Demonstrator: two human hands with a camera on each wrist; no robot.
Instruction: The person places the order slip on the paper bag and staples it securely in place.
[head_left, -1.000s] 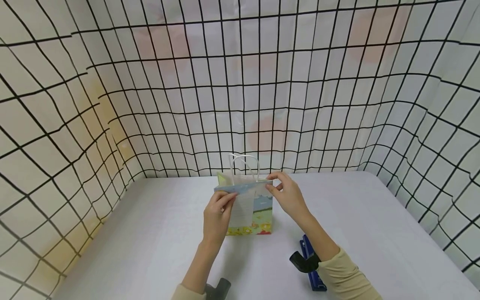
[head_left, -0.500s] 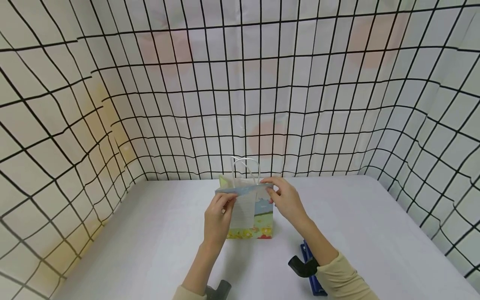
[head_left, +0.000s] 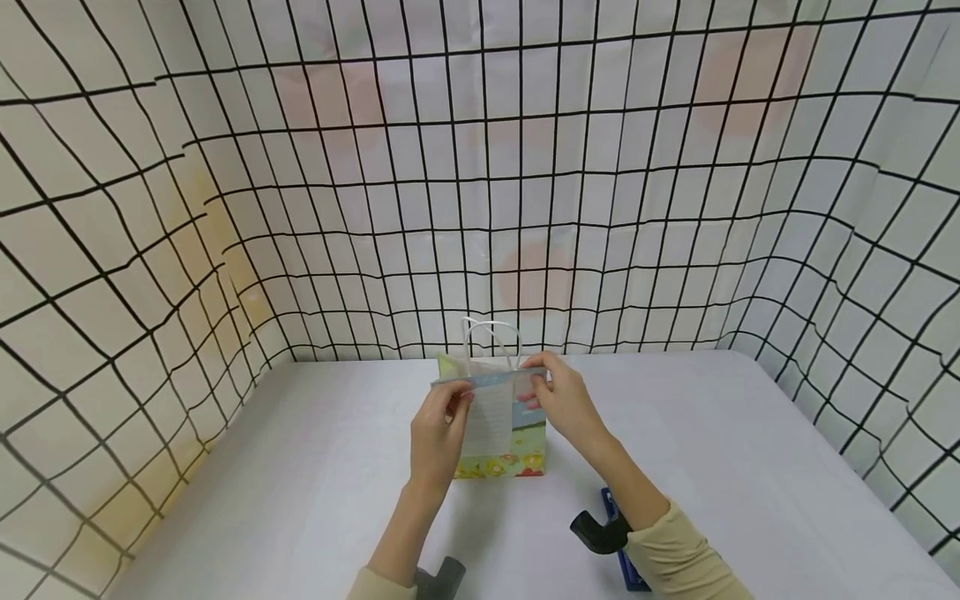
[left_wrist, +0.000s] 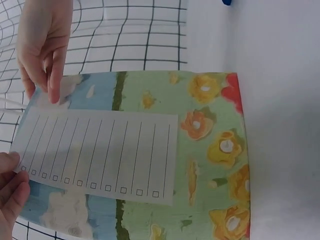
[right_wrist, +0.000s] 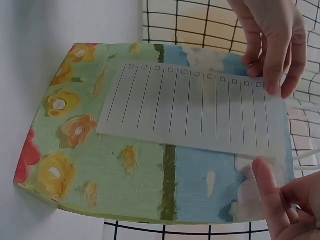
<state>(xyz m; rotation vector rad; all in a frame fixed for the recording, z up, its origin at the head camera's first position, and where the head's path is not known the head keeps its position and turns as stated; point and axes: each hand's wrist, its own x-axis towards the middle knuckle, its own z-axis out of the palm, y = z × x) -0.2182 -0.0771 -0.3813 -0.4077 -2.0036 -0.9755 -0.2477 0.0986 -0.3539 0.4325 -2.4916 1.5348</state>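
A flower-patterned paper bag (head_left: 528,450) with white handles (head_left: 493,322) stands upright toward the back of the table. A white lined checklist sheet (left_wrist: 102,150), with a box on each line, lies against its front face. My left hand (head_left: 437,425) pinches the sheet's upper left corner at the bag's rim, thumb on the paper (right_wrist: 200,107). At the upper right rim, my right hand (head_left: 566,400) grips the bag, fingers on both sides of the edge in the left wrist view. One right fingertip (right_wrist: 261,167) lies close to the sheet's other top corner.
A long dark-blue tool (head_left: 637,577), stapler-like in shape, lies on the white table (head_left: 300,500), partly covered by my right forearm. Black wrist camera mounts (head_left: 600,533) stick out beside my wrists. A black grid net (head_left: 637,208) over white cloth surrounds the table.
My right hand has slid slightly left along the bag's rim, its lower fingers now spread over the front. The left hand stays nearly in place on the sheet's corner.
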